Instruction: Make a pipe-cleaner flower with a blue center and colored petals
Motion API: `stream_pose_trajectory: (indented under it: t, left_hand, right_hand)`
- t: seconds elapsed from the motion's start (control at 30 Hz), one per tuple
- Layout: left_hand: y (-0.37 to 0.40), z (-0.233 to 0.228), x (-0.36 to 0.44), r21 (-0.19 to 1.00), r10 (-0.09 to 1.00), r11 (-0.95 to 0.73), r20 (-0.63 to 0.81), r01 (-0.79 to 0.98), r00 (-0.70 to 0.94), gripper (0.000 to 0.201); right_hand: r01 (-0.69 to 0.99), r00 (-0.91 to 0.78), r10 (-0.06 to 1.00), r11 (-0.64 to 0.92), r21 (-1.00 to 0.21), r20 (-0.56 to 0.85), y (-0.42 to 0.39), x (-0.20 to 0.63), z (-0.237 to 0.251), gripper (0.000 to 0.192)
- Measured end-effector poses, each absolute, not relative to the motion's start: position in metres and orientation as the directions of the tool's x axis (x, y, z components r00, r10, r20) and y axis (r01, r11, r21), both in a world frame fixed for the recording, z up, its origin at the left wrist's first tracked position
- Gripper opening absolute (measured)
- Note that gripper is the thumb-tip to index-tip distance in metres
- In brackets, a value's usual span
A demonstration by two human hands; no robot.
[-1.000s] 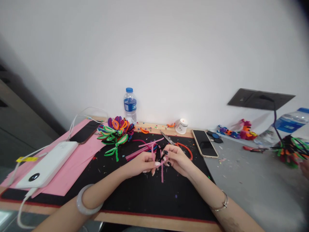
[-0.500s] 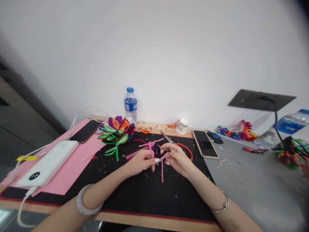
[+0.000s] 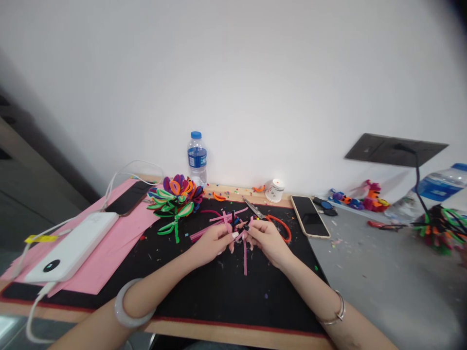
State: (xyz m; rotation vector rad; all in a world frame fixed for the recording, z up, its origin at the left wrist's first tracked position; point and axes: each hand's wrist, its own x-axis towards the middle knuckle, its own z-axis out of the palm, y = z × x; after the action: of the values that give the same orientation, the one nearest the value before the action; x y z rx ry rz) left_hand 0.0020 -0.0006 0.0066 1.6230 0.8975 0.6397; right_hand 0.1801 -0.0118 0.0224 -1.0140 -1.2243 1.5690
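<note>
Pink pipe cleaners (image 3: pixel 243 245) are pinched between the left hand (image 3: pixel 213 240) and the right hand (image 3: pixel 265 238) above the black mat (image 3: pixel 204 296); scissors (image 3: pixel 268 218) lie just beyond.

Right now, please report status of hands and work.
Left hand and right hand both pinching pink pipe cleaner. Scissors just behind.

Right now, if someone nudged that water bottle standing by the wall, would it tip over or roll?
The water bottle stands upright, tall and narrow, so a nudge near its blue cap would probably tip it. It looks mostly empty, hence likely light. Once down, its round body would likely roll along the table.
</note>
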Motion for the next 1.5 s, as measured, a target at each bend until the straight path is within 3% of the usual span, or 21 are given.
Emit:
stream_pose_trajectory:
  t: [0.4, 0.83, 1.23, 1.5]
  left_hand:
    - [-0.007, 0.018, 0.0, 0.808, 0.724, -0.453, 0.088, 0.376, 0.684, 0.033]
    - [-0.012, 0.022, 0.0, 0.726, 0.656, -0.547, 0.062, 0.417, 0.752, 0.04]
    - [-0.011, 0.017, -0.001, 0.626, 0.558, -0.674, 0.085, 0.391, 0.825, 0.034]
    - [-0.011, 0.005, 0.0, 0.52, 0.579, -0.738, 0.16, 0.43, 0.8, 0.032]
  right_hand:
    - [-0.04, -0.33, 0.944, -0.033, -0.999, -0.018, -0.012, 0.179, 0.02, 0.02]
    - [-0.019, -0.344, 0.939, -0.024, -1.0, -0.016, -0.016, 0.175, 0.021, 0.01]
    - [0.117, -0.418, 0.907, -0.002, -0.993, -0.051, -0.018, 0.177, 0.022, 0.018]
    - [0.108, -0.422, 0.906, -0.001, -0.994, -0.046, -0.02, 0.174, 0.024, 0.021]
